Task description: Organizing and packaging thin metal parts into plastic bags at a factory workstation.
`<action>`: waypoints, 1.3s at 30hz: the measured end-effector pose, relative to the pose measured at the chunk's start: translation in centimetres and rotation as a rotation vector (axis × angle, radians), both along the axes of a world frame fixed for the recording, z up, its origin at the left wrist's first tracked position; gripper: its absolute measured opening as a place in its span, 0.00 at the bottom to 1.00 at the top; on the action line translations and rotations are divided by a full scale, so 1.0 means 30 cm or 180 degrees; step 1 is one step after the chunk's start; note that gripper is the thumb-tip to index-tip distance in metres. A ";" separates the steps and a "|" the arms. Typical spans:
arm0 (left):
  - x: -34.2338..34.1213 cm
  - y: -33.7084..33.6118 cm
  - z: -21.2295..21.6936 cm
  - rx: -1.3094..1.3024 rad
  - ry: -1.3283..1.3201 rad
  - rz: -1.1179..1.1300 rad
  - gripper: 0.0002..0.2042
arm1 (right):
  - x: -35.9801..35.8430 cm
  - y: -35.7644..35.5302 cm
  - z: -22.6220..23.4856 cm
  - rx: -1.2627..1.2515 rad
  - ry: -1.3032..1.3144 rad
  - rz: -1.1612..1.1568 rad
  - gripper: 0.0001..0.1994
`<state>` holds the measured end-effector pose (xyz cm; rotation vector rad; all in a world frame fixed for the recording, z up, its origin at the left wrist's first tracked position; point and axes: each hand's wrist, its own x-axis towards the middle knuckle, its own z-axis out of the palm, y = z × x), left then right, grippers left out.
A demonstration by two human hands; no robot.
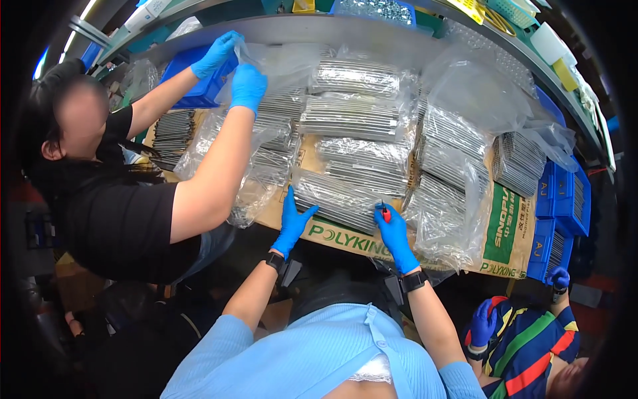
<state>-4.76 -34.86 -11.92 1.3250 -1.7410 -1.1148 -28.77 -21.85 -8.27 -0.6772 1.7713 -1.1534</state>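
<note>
Touching metal rods [337, 201], left hand [292, 223] spread apart — right hand [396, 237] clamped on red tool [387, 215].

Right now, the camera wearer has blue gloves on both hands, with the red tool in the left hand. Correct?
Not quite: the red tool is in the right hand, as the head view shows; the left hand is at the left end of a bundle of metal rods. Blue gloves on both hands is right.
</note>
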 end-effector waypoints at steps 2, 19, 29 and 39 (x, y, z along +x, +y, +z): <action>0.043 0.033 0.012 0.0367 0.0005 -0.0054 0.40 | 0.023 0.013 0.009 -0.0435 0.0982 0.0201 0.13; 0.042 -0.041 0.196 -0.1944 -0.1786 0.0081 0.20 | 0.077 -0.121 0.309 0.0276 0.0296 0.1202 0.17; -0.156 0.020 0.068 0.0916 -0.0176 0.1213 0.10 | 0.249 0.080 0.042 -0.0167 0.1654 0.1964 0.19; -0.105 -0.013 0.111 0.1856 0.1115 0.0327 0.10 | 0.263 0.067 0.069 0.0084 0.1762 0.1802 0.18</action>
